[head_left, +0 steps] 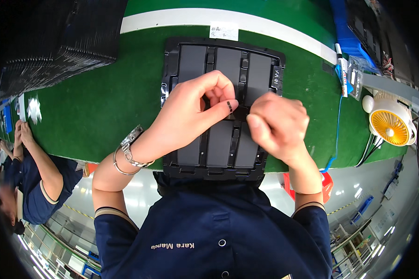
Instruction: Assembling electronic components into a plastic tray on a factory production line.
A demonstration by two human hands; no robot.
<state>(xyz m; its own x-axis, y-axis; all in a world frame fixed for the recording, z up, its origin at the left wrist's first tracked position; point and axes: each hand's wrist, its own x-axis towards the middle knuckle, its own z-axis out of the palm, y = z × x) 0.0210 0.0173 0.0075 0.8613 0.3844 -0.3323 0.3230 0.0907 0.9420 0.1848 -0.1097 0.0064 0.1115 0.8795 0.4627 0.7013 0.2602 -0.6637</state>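
A black plastic tray [170, 60] lies on the green table, with several flat dark grey panels [260, 76] in its slots. Over the middle of the tray, my left hand [193, 108] has its fingers curled and its thumb pointing right, toward the index fingertip. A small black segmented strip [229, 107] lies across that thumb near its tip. What the left fingertips pinch is too small to make out. Close by on the right, my right hand [280, 125] is closed, thumb against curled fingers, slightly blurred. Its fingertips hide whatever they grip.
Stacked black trays [56, 60] stand at the far left. A paper label [224, 30] lies behind the tray. On the right are a marker pen [341, 69], clear plastic bags [356, 76], a blue bin [354, 42] and a small yellow-and-white fan [390, 126]. A co-worker [44, 186] works at left.
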